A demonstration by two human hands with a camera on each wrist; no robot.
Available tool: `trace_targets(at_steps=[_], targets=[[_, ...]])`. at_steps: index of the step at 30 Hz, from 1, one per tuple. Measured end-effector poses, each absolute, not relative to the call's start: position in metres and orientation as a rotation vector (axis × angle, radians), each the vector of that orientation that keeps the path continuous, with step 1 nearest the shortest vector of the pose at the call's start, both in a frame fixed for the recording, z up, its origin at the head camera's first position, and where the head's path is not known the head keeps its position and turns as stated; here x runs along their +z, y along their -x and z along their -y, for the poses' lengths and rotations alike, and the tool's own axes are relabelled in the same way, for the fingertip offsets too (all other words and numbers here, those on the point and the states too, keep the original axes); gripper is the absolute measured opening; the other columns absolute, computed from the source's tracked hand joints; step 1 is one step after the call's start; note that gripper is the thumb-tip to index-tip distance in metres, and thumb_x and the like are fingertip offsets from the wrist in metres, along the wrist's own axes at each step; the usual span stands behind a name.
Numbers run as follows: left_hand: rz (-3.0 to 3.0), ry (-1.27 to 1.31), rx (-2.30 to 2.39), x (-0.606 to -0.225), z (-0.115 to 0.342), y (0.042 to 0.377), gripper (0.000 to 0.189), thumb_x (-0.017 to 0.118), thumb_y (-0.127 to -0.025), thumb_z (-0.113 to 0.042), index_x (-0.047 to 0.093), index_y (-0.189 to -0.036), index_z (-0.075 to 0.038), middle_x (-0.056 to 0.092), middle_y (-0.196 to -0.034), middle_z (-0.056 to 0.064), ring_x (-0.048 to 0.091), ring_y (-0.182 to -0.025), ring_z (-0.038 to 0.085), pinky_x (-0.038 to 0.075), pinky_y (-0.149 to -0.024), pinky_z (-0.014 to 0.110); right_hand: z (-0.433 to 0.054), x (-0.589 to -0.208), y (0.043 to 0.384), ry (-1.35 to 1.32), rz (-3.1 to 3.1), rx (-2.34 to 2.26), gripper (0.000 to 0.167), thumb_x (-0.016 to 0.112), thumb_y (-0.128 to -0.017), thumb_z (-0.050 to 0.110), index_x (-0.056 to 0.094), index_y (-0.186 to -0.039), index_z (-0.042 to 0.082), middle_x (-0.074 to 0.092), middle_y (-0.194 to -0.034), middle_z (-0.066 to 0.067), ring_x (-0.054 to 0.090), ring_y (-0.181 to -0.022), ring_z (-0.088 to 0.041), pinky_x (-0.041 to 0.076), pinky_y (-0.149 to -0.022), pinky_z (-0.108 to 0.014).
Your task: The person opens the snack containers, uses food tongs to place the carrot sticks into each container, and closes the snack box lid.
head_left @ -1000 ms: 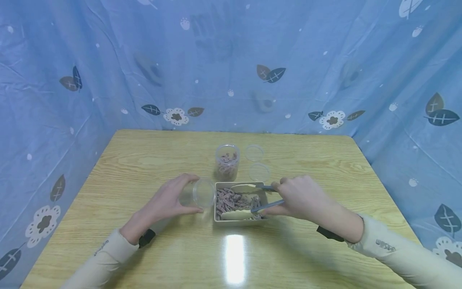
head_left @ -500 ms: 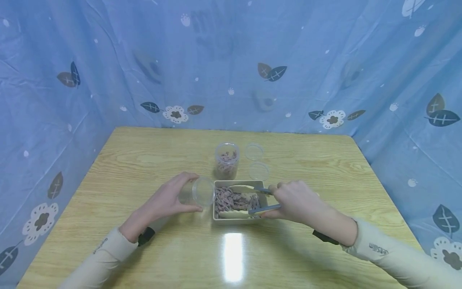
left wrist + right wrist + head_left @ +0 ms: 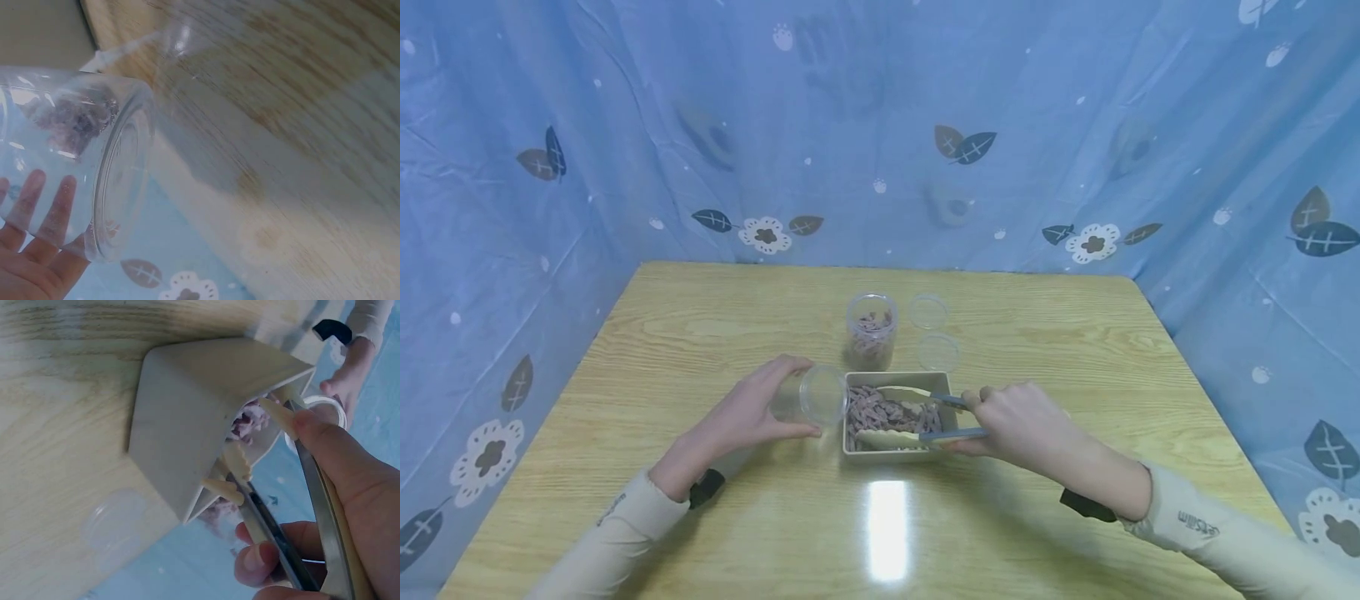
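My left hand (image 3: 752,408) grips a clear plastic jar (image 3: 59,150), tilted on its side with its mouth at the left edge of a cream rectangular box (image 3: 887,457). Through the clear wall in the left wrist view, my fingers (image 3: 59,209) show curled round it. In the box lie purplish-brown strips (image 3: 868,410). My right hand (image 3: 1026,421) holds tongs (image 3: 315,500) with metal arms and cream scalloped tips. Those tips are spread apart inside the box among the strips, one near the back wall, one near the front.
Just behind the box stands a second clear jar (image 3: 871,333), upright and partly filled with similar strips. Two clear round lids (image 3: 928,312) lie to its right on the wooden table (image 3: 737,312). A blue patterned curtain (image 3: 880,108) surrounds the table's back and sides.
The tongs' tips have shifted slightly left and spread somewhat wider within the box. My left hand and its jar have stayed nearly still.
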State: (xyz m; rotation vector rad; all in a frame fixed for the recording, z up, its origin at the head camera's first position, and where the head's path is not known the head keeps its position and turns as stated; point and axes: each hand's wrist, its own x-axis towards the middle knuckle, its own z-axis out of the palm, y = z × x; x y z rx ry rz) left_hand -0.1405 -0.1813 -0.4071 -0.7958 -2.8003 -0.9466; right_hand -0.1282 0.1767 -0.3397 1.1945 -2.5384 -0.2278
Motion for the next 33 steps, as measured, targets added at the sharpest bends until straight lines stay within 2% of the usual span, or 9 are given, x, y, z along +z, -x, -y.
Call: trace_targets(at_steps=[9,17,19,23,26,30,33], targets=[[2.800,0.778,-0.918,-0.407,0.181,0.139,0.087,0.069,-0.063,-0.067,0.045,-0.131,-0.019,0.052,-0.127,-0.005,0.050,-0.116,0.019,0.046,-0.096,0.047,-0.182,-0.336,0.135,-1.213,2.508,-0.210,0.055,0.063,-0.066,0.070,0.062,-0.076,0.015,0.042,-0.048,0.009,0.014,-0.039,-0.001,0.013,-0.032,-0.015],[2.819,0.736,-0.875,-0.402,0.183,0.138,0.089,0.069,-0.062,-0.068,0.045,-0.132,-0.018,0.052,-0.129,-0.002,0.050,-0.117,0.020,0.045,-0.096,0.049,-0.190,-0.335,0.139,-1.215,2.530,-0.142,0.046,0.069,-0.068,0.063,0.062,-0.074,0.018,0.037,-0.048,0.011,0.015,-0.040,0.000,0.012,-0.032,-0.014],[2.834,0.720,-0.876,-0.400,0.184,0.138,0.088,0.071,-0.062,-0.066,0.045,-0.132,-0.018,0.052,-0.129,-0.002,0.050,-0.117,0.022,0.045,-0.095,0.050,-0.193,-0.332,0.139,-1.216,2.537,-0.104,0.042,0.066,-0.071,0.062,0.061,-0.074,0.020,0.036,-0.049,0.012,0.016,-0.040,0.001,0.013,-0.032,-0.014],[2.860,0.694,-0.877,-0.398,0.187,0.137,0.089,0.071,-0.063,-0.065,0.043,-0.134,-0.019,0.050,-0.132,0.000,0.049,-0.119,0.023,0.044,-0.096,0.052,-0.198,-0.327,0.141,-1.234,2.548,-0.035,0.037,0.069,-0.073,0.055,0.053,-0.067,0.022,0.031,-0.050,0.014,0.017,-0.041,0.002,0.010,-0.034,-0.013],[2.860,0.702,-0.882,-0.399,0.188,0.138,0.090,0.070,-0.063,-0.066,0.043,-0.134,-0.018,0.050,-0.132,0.000,0.048,-0.119,0.023,0.044,-0.096,0.051,-0.199,-0.327,0.143,-1.245,2.575,-0.036,0.040,0.069,-0.071,0.059,0.051,-0.065,0.023,0.028,-0.050,0.015,0.014,-0.042,0.001,0.008,-0.035,-0.013],[2.837,0.733,-0.889,-0.400,0.187,0.138,0.089,0.069,-0.062,-0.069,0.045,-0.132,-0.018,0.051,-0.130,-0.002,0.049,-0.118,0.021,0.045,-0.096,0.050,-0.196,-0.323,0.141,-1.217,2.660,-0.059,0.051,0.058,-0.071,0.071,0.065,-0.075,0.020,0.033,-0.049,0.013,0.015,-0.041,0.000,0.010,-0.035,-0.013],[2.827,0.743,-0.893,-0.401,0.186,0.137,0.088,0.069,-0.061,-0.068,0.046,-0.131,-0.019,0.052,-0.129,-0.003,0.050,-0.117,0.020,0.045,-0.096,0.049,-0.192,-0.318,0.140,-1.167,2.728,-0.072,0.060,0.056,-0.069,0.075,0.069,-0.080,0.017,0.036,-0.049,0.012,0.017,-0.041,-0.001,0.012,-0.035,-0.014]])
